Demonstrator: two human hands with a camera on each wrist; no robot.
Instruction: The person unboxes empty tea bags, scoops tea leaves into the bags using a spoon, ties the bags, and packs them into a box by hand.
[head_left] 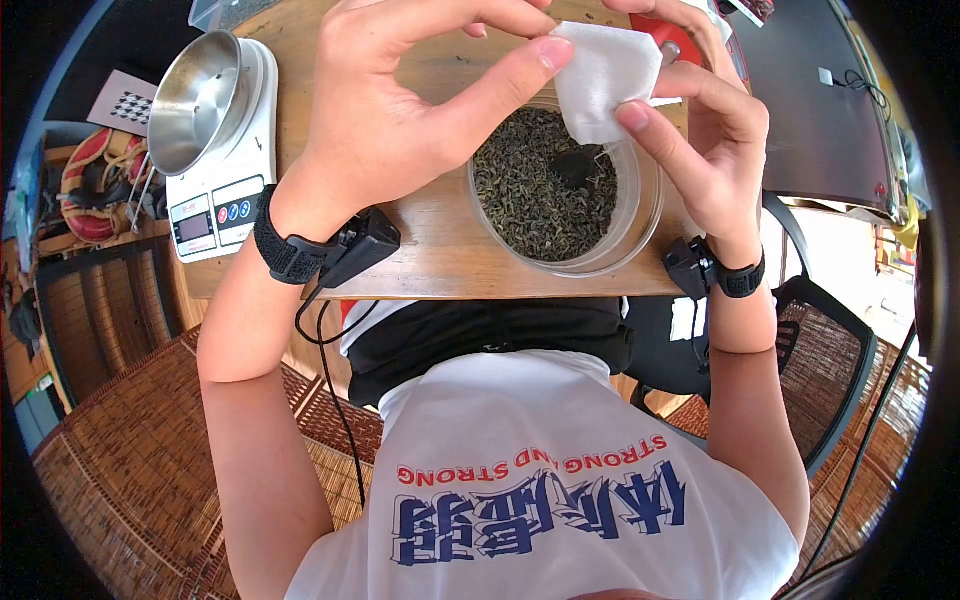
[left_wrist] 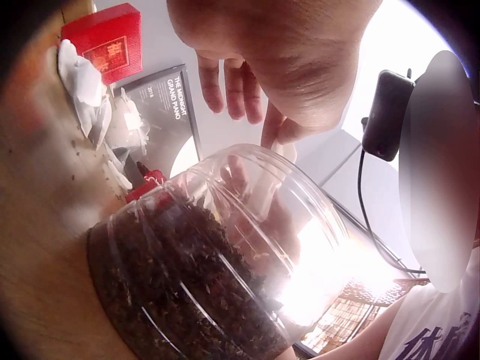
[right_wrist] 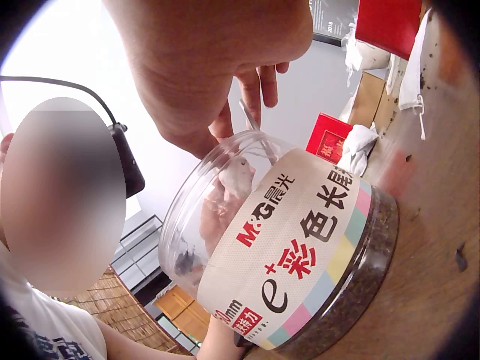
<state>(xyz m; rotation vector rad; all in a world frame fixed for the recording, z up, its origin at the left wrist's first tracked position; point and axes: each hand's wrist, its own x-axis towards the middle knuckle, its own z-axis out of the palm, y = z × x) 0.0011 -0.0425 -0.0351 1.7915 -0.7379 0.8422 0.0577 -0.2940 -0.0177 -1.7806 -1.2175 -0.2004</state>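
A white tea bag (head_left: 605,82) is held up over the mouth of a clear round plastic jar (head_left: 628,185). My left hand (head_left: 400,110) pinches its upper left corner between thumb and forefinger. With thumb and bent forefinger, my right hand (head_left: 715,150) grips the bag's right side. Dry, dark green tea leaves (head_left: 530,200) lie inside the jar, with a dark patch (head_left: 575,168) below the bag. In the right wrist view a thin grey handle (right_wrist: 256,124) slants up at the jar's rim beside my right fingers. The jar carries a printed label (right_wrist: 292,247).
At the left of the wooden table (head_left: 425,250) stands a white scale (head_left: 215,225) with a steel bowl (head_left: 200,95). Farther back are red boxes (left_wrist: 105,45), white tea bags (left_wrist: 84,82) and a grey printed cover (left_wrist: 169,105). Leaf crumbs are scattered on the wood.
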